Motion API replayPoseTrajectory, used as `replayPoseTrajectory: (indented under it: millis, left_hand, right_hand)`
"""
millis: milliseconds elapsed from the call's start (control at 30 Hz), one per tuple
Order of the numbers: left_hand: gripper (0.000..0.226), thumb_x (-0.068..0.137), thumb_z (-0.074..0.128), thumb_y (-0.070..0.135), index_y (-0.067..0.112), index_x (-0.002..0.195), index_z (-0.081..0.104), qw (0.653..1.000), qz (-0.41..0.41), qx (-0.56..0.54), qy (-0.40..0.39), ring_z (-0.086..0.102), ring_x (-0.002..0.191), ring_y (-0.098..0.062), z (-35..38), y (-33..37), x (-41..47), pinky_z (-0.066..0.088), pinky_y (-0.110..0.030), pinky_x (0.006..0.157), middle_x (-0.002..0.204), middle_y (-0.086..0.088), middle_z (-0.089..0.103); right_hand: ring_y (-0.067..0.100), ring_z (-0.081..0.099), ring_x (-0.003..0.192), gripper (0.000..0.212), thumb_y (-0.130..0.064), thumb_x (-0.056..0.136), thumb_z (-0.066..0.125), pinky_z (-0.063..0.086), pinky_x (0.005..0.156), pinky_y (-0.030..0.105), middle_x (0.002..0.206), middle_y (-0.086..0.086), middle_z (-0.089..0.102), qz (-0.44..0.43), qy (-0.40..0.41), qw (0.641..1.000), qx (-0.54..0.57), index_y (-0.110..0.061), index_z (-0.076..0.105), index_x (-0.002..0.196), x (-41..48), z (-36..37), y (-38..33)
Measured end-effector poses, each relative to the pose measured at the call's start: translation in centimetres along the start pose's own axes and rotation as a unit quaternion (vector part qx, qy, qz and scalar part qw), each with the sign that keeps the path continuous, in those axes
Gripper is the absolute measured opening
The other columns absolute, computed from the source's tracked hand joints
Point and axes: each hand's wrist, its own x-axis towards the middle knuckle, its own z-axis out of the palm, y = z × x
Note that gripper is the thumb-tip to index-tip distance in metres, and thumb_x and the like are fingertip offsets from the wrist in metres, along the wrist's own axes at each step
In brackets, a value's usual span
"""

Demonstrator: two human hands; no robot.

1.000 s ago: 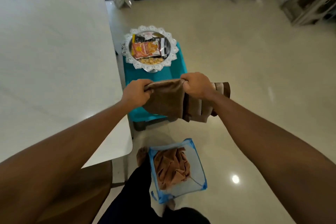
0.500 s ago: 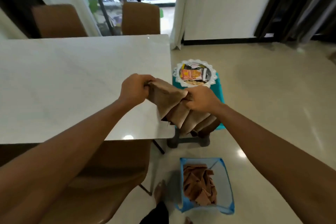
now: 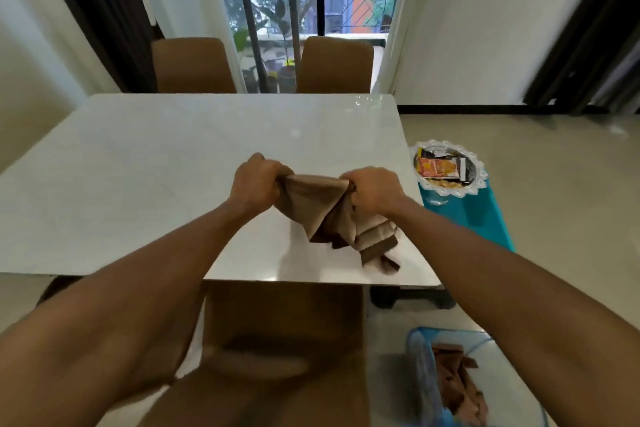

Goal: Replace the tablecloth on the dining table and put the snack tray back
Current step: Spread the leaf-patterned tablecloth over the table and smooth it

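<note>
The pale floor fills the right side of the room. The big white table sits in the middle and has a shiny top. One brown chair is pushed in at the near side, right below the arms. Two more brown chairs stand at the far side in front of the glass door.

A teal stool stands on the floor just beside the right edge of the table. A blue basket sits on the floor in the near right corner, with a crumpled brown cloth inside it.

The tablecloth is brown and folded. It is up in the air over the near right part of the table. Its top edge is stretched between the two hands, and the folded layers hang down under the right hand. I cannot tell if the lowest folds touch the table.

The tray is round with a lacy white rim. It sits on the far end of the stool, off the table. An orange pack and some dark packs lie in it.

The left hand is a tight fist around one corner of the tablecloth. The right hand is also a tight fist, bunching the other end.
</note>
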Motion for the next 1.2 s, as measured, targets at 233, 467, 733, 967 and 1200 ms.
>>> replayPoseTrajectory:
  millis: [233, 467, 733, 967, 1200]
  left_hand:
    - [0.028, 0.093, 0.056, 0.025, 0.017, 0.106, 0.079, 0.977, 0.014, -0.091, 0.194, 0.048, 0.103, -0.014, -7.6, -13.9, 6.9, 0.03, -0.004, 0.084, 0.112, -0.006, 0.071]
    - [0.042, 0.076, 0.057, -0.006, 0.02, 0.1, 0.08, 0.991, -0.066, -0.021, 0.113, 0.056, 0.107, -0.036, -3.4, -23.9, 0.3, 0.05, -0.039, 0.078, 0.11, -0.007, 0.073]
    - [0.04, 0.078, 0.067, 0.014, 0.017, 0.118, 0.07, 0.983, -0.054, 0.02, -0.176, 0.055, 0.122, -0.03, 5.5, -26.9, -7.7, 0.049, -0.039, 0.095, 0.126, -0.006, 0.066]
    - [0.06, 0.086, 0.064, 0.044, 0.028, 0.143, 0.051, 0.975, -0.049, -0.062, -0.208, 0.041, 0.14, -0.023, 9.2, -24.0, -4.1, 0.042, -0.04, 0.108, 0.15, -0.001, 0.047]
    - [0.09, 0.077, 0.057, 0.072, 0.039, 0.154, 0.024, 0.95, -0.072, 0.032, -0.301, 0.021, 0.147, -0.034, 12.6, -21.8, -3.9, 0.024, -0.058, 0.117, 0.162, -0.008, 0.017]
  right_hand:
    - [0.022, 0.061, 0.083, 0.044, -0.036, 0.099, 0.04, 0.046, 0.065, 0.032, 0.102, 0.002, 0.062, 0.031, 0.254, 0.966, 0.039, -0.029, 0.06, 0.138, 12.0, -1.6, -11.8]
    - [0.035, 0.065, 0.098, 0.042, -0.016, 0.089, 0.066, 0.05, 0.071, 0.035, 0.116, 0.01, 0.066, -0.052, 0.104, 0.993, 0.018, -0.03, 0.068, 0.129, 15.8, 6.4, -16.7]
    - [0.022, 0.064, 0.1, 0.032, -0.041, 0.093, 0.051, 0.048, 0.069, 0.032, 0.105, -0.002, 0.067, 0.019, -0.134, 0.99, 0.038, -0.02, 0.071, 0.105, 11.4, 15.2, -17.2]
    - [0.027, 0.057, 0.109, 0.032, -0.031, 0.097, 0.054, 0.051, 0.088, 0.04, 0.12, 0.006, 0.06, 0.043, -0.003, 0.992, 0.123, -0.015, 0.063, 0.123, 12.9, 18.9, -14.9]
    - [0.03, 0.017, 0.155, 0.069, -0.052, 0.101, 0.024, 0.001, 0.126, 0.036, 0.166, 0.014, 0.025, 0.046, -0.003, 0.989, 0.14, -0.012, 0.033, 0.158, 9.8, 23.6, -14.6]
